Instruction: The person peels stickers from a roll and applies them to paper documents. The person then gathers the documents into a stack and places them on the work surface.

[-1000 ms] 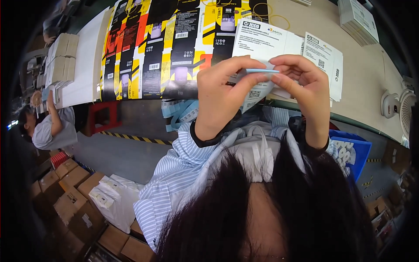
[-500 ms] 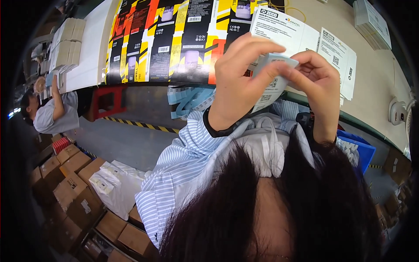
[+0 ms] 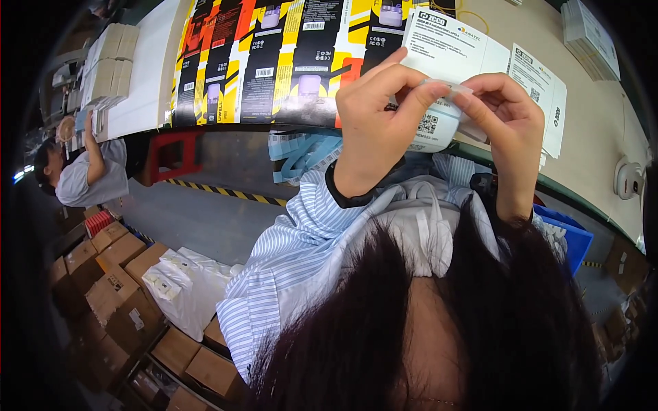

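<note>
Above the table's near edge, I hold a white printed label sheet with square codes on it. My left hand pinches its upper edge between thumb and fingers, the index finger of that hand raised. My right hand pinches the same edge from the other side, thumb and fingertip pressed together. The two sets of fingertips almost meet. The lower part of the label sheet hangs curved below them. Just beyond my hands lie white printed sheets, and a second group of printed sheets lies to the right.
Flat yellow-black printed cartons cover the table to the left. A stack of white cards stands far right. Blue label strips hang below the edge. A co-worker is at the left; cardboard boxes stand on the floor.
My fingertips have come closer together along the label sheet's upper edge. The sheet has turned so that more of its printed face shows. My left index finger has lifted.
</note>
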Demonstrator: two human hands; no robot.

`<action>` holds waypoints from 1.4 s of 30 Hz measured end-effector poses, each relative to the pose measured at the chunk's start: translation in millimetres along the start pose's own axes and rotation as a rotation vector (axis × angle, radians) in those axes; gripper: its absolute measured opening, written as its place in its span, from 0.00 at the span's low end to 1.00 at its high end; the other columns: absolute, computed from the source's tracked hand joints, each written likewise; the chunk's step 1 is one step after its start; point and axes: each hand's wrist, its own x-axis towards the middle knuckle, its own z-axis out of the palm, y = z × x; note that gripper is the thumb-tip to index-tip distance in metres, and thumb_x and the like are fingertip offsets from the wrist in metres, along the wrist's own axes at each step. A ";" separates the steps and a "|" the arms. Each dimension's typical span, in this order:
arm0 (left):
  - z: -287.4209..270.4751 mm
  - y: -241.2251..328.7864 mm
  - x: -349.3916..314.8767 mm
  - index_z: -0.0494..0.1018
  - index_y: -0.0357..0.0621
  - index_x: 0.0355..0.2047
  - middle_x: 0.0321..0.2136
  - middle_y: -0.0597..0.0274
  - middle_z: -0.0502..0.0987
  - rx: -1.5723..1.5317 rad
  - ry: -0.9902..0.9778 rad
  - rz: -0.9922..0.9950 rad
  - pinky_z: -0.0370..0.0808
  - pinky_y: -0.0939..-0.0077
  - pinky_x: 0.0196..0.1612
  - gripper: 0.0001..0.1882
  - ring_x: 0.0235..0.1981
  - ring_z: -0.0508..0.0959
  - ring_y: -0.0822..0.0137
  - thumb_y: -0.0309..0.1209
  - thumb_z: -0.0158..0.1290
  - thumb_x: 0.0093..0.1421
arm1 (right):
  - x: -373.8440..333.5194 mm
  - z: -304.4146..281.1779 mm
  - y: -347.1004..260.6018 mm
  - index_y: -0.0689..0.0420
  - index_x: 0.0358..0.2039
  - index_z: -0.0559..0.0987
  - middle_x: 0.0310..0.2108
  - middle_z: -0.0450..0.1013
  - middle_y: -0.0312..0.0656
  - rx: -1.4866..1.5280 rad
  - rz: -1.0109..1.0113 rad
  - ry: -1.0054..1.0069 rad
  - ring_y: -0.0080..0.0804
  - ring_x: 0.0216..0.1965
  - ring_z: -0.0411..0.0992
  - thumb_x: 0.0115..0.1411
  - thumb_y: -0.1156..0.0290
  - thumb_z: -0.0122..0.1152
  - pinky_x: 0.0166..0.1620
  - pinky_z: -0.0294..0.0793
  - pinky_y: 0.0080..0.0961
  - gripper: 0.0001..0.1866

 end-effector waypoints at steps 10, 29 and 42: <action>-1.9 11.7 -0.6 0.73 0.33 0.24 0.16 0.60 0.73 -0.067 -0.211 -0.236 0.67 0.85 0.22 0.09 0.17 0.70 0.79 0.28 0.58 0.46 | 8.0 -7.0 2.3 0.64 0.30 0.74 0.35 0.71 0.42 -0.106 -0.219 0.041 0.20 0.35 0.69 0.50 0.79 0.59 0.37 0.69 0.14 0.06; -16.9 5.7 23.5 0.73 0.41 0.28 0.23 0.60 0.74 0.231 -0.277 0.153 0.68 0.65 0.45 0.10 0.23 0.73 0.65 0.24 0.58 0.42 | 3.6 1.7 -8.2 0.62 0.52 0.61 0.26 0.70 0.38 -0.139 -0.047 -0.078 0.20 0.30 0.69 0.47 0.86 0.55 0.37 0.68 0.14 0.29; -9.3 1.4 16.5 0.72 0.37 0.21 0.20 0.61 0.75 0.131 -0.215 0.065 0.63 0.59 0.52 0.03 0.22 0.74 0.68 0.19 0.56 0.44 | 7.9 2.1 -3.8 0.63 0.47 0.65 0.29 0.69 0.38 -0.194 -0.145 0.000 0.21 0.33 0.67 0.46 0.85 0.57 0.40 0.67 0.18 0.25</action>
